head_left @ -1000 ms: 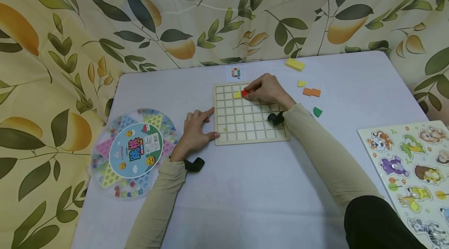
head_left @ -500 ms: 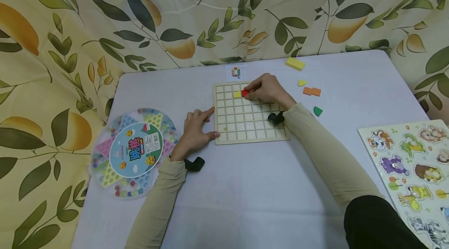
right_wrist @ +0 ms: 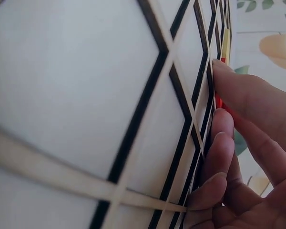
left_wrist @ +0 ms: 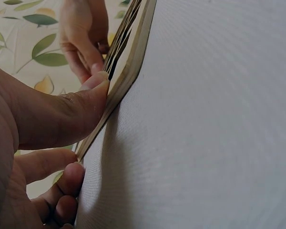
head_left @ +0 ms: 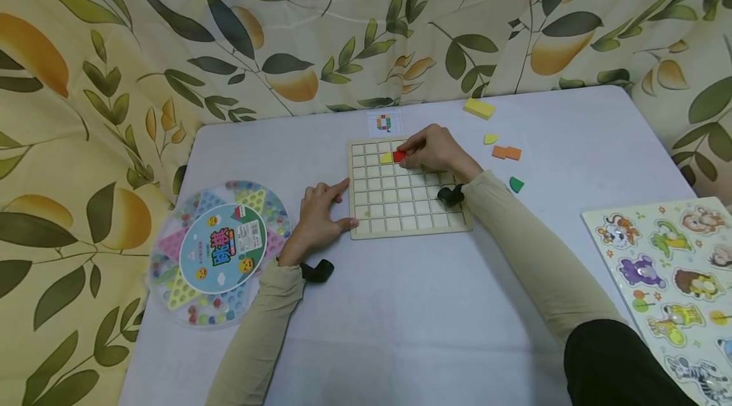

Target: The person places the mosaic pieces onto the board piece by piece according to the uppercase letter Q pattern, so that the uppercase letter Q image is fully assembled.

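A wooden grid board (head_left: 412, 234) lies on the white-covered table. My right hand (head_left: 437, 148) is over its upper part, pinching a red square tile (head_left: 398, 157) between thumb and fingertips. Just left of that tile, a yellow square tile (head_left: 386, 158) sits in a cell. In the right wrist view the red tile (right_wrist: 219, 101) shows partly behind the fingers, close over the grid. My left hand (head_left: 318, 215) is at the board's left edge, thumb and index finger spread apart and touching it. Seen from the left wrist, the thumb (left_wrist: 62, 112) presses on the board's rim (left_wrist: 128, 71).
A small pattern card (head_left: 384, 123) lies behind the board. To the right are a yellow block (head_left: 479, 108), a yellow piece (head_left: 490, 138), orange tiles (head_left: 506, 152) and a green piece (head_left: 516, 184). A round marble game (head_left: 223, 253) stands left, an animal puzzle board (head_left: 657, 285) right.
The whole head view has shifted slightly downward. Both hands keep their places at the board, and the red tile stays in the right hand's fingers.
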The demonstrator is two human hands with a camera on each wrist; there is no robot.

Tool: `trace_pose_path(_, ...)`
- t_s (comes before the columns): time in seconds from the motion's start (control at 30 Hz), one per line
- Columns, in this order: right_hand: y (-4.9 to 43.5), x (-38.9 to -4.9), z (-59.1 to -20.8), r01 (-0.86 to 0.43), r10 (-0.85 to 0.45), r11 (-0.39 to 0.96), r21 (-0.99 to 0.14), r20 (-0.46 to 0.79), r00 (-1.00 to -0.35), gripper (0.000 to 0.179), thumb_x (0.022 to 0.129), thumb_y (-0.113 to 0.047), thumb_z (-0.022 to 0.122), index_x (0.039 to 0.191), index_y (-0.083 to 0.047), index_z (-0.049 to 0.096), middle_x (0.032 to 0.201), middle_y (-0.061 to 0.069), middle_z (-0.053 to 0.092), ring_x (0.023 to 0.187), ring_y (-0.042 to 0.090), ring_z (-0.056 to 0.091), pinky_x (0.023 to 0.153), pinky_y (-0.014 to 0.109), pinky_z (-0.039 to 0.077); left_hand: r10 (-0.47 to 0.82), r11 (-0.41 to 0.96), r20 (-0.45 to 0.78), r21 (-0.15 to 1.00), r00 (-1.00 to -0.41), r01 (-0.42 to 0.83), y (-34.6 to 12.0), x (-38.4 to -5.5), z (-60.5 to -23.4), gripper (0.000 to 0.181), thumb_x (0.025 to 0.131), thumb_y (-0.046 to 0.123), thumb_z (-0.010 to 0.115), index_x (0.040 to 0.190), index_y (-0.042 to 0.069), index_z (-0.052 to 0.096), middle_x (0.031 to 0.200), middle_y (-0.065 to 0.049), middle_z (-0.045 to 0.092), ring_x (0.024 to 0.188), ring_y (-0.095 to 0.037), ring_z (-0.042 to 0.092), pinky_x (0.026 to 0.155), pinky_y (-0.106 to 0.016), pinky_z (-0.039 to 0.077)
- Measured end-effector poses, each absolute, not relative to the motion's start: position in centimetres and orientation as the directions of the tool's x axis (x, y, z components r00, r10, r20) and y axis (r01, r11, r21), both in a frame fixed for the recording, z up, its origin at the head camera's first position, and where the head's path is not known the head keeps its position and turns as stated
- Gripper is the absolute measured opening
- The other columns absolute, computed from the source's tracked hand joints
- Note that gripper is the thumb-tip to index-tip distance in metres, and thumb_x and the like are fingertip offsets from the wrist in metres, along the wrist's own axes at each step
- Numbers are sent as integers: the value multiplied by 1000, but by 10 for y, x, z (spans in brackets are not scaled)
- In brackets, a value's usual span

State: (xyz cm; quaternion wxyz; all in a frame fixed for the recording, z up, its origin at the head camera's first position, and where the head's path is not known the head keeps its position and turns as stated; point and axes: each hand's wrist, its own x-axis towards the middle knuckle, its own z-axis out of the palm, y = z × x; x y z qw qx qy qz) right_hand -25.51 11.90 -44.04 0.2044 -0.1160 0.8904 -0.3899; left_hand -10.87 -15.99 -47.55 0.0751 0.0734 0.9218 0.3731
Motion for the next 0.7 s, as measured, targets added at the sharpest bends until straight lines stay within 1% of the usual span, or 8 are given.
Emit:
trace_pose_path(0.17, 121, -254, -440, -71, -388, 658, -749, -257, -885, 35, 88, -13, 86, 122, -8, 81, 105, 9, 75, 100, 23, 60, 88, 36, 44, 193, 711, -84, 699, -978, 80, -160, -108, -475, 89, 84, 25, 88, 162, 15, 46, 109, -9, 53, 100, -26, 34, 92, -41, 27)
trace_pose_path(0.37, 132, -252, -442, -146, -410, 640, -754, -174, -896, 35, 88, -16, 87, 121, -8, 80, 104, 11, 76, 93, 20, 63, 84, 33, 47, 196, 708, -76, 700, -978, 88, -159, -108, -476, 89, 84, 25, 89, 161, 15, 47, 110, -10, 55, 101, -27, 35, 94, -43, 28)
trace_pose_path(0.53, 149, -250, -437, -136, -344, 652, -746, -131, -930, 33, 91, -23, 86, 119, -7, 80, 103, 11, 77, 90, 19, 63, 82, 31, 46, 195, 714, -79, 695, -978, 87, -158, -107, -475, 89, 84, 25, 89, 162, 15, 46, 111, -11, 55, 102, -28, 36, 95, -44, 29)
trace_pose_path(0.7, 172, -249, -428, -118, -277, 665, -738, -96, -956, 34, 93, -26, 82, 119, -4, 79, 101, 12, 75, 88, 18, 62, 80, 29, 47, 190, 712, -80, 698, -979, 81, -158, -106, -475, 89, 84, 24, 89, 161, 15, 47, 110, -11, 55, 102, -28, 36, 96, -44, 29)
